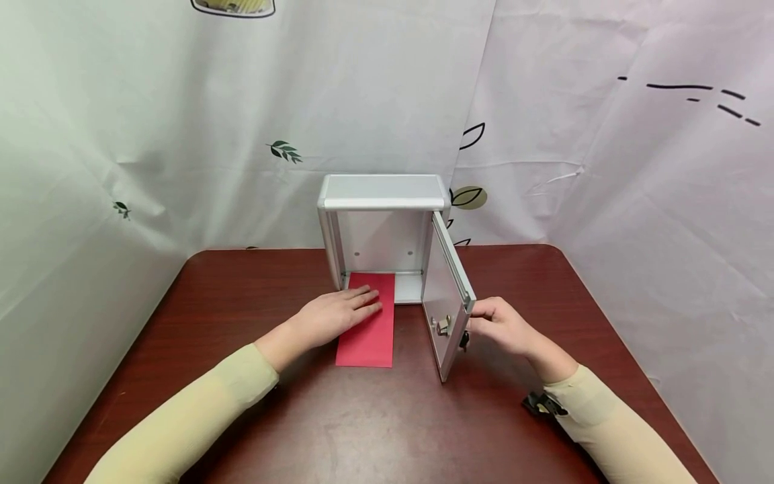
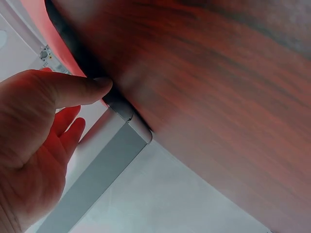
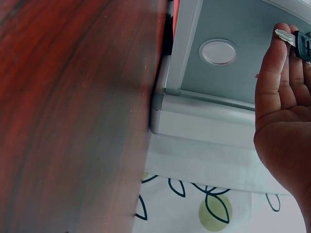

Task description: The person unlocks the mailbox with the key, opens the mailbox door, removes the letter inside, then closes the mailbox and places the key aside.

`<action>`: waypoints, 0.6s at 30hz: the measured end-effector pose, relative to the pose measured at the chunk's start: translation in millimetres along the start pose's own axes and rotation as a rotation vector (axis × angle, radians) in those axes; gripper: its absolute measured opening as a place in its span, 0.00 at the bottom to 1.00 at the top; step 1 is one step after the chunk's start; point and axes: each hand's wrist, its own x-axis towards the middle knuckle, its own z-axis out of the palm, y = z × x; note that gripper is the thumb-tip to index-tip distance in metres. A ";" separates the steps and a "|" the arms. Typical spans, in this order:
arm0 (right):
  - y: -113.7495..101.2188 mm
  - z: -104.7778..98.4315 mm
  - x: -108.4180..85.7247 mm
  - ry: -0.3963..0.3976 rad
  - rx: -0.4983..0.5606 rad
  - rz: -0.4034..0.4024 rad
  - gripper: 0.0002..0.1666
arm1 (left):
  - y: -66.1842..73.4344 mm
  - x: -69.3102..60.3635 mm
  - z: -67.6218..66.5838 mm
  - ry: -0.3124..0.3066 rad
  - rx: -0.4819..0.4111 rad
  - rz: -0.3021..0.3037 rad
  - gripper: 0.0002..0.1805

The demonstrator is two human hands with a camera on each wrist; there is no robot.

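Observation:
A red envelope (image 1: 370,343) lies with its far end inside a small silver-framed white box (image 1: 387,191) and its near end over the table. My left hand (image 1: 338,312) lies across its left side, fingers on top; the left wrist view shows the thumb (image 2: 80,90) by its underside, pinching the edge. The box's door (image 1: 444,296) stands swung out to the right, a lock (image 1: 444,327) on its inner face. At the door's outer side my right hand (image 1: 504,326) pinches the key in the lock, its contact partly hidden. A second key (image 3: 286,38) dangles near those fingers.
The dark red-brown wooden table (image 1: 387,430) extends around the box. White printed fabric (image 1: 387,87) hangs behind it and along both sides. A black strap (image 1: 544,405) is at the right wrist.

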 end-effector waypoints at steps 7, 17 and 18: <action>0.1 0.3 -0.1 0.003 -0.002 0.004 0.16 | 1.0 4.3 1.3 -0.007 0.035 0.009 0.37; 1.4 0.2 0.0 0.006 -0.014 -0.006 0.17 | 2.3 6.3 12.2 -0.039 0.053 0.010 0.38; 1.1 0.3 0.0 0.004 -0.011 -0.007 0.17 | 2.3 6.3 12.4 -0.036 0.053 0.009 0.38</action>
